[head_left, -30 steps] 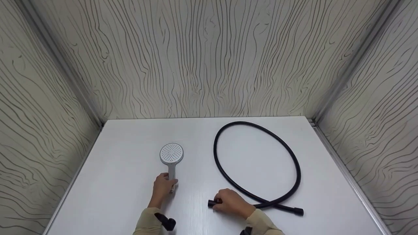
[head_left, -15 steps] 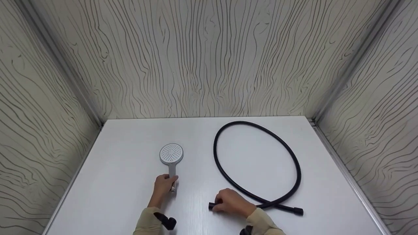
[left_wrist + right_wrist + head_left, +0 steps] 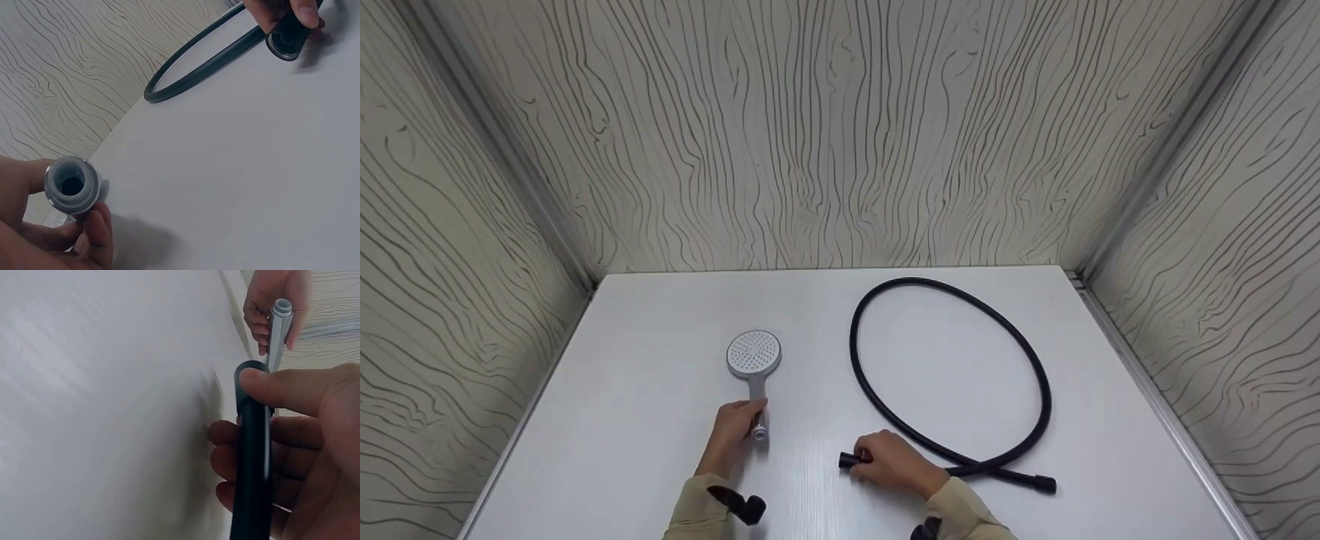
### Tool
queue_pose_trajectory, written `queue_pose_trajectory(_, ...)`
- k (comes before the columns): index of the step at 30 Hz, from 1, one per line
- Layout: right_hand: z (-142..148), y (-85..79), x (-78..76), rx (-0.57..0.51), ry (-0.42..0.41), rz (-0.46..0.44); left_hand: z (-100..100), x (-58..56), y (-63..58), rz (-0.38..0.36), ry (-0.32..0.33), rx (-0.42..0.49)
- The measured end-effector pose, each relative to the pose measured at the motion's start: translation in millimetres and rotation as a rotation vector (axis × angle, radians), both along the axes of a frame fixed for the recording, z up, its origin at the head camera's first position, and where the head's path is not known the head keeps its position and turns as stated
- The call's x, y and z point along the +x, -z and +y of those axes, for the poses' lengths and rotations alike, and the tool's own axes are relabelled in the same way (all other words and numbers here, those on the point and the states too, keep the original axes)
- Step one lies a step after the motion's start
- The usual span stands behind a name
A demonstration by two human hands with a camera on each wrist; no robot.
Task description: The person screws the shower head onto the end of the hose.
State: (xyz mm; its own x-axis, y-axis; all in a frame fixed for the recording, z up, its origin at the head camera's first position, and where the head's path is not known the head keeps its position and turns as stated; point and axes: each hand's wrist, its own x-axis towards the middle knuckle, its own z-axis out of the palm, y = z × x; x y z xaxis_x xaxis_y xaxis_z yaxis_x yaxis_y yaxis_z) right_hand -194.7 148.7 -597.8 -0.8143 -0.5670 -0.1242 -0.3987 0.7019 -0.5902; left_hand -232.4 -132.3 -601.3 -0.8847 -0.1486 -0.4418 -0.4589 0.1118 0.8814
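My left hand (image 3: pixel 733 422) grips the handle of a grey shower head (image 3: pixel 754 352), whose round white spray face is turned up. In the left wrist view the threaded, hollow end of the shower head (image 3: pixel 71 185) points toward the camera between thumb and fingers. Off to the right, my right hand (image 3: pixel 896 459) holds a black shower hose (image 3: pixel 1044 390) just behind its end fitting. The right wrist view shows the thumb pressed on that hose fitting (image 3: pixel 247 391), with fingers curled beneath. A gap separates the hose end from the shower head.
The hose lies in a wide loop on the white table (image 3: pixel 660 337), crossing itself near the right hand. Its other end fitting (image 3: pixel 1045 484) rests at the right. Wood-patterned panels (image 3: pixel 825 135) enclose the table at the back and both sides.
The shower head's handle end has tilted up, so its threaded opening now shows near the left hand. The right hand has shifted only slightly with the hose end.
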Motion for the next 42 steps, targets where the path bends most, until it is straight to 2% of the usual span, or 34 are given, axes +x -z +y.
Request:
queue_pose_trajectory(7, 1.0, 2.2, -1.6, -0.042, 0.004, -0.028, 3.3, -0.8, -4.8, -0.026, -0.008, 0.065)
queue_pose_trajectory(12, 2.1, 1.3, -4.0, -0.064, -0.010, -0.004, 6.4, -1.9, -6.7, -0.041, -0.036, 0.133)
queue_pose_trajectory(19, 1.7, -1.2, -5.1, -0.096, -0.021, 0.038, 8.2, -2.5, -7.1, -0.068, -0.072, 0.164)
queue_pose_trajectory(25, 2.5, -0.4, -4.6, -0.121, -0.016, 0.063, 9.4, 0.0, -9.2, -0.050, -0.078, 0.199)
queue_pose_trajectory(32, 4.6, -0.4, -4.7, -0.128, -0.002, 0.051, 12.3, 2.5, -10.6, -0.063, -0.084, 0.253)
queue_pose_trajectory(42, 3.5, -3.1, -5.9, -0.116, 0.016, -0.003, 12.8, 3.2, -12.7, -0.034, -0.108, 0.312)
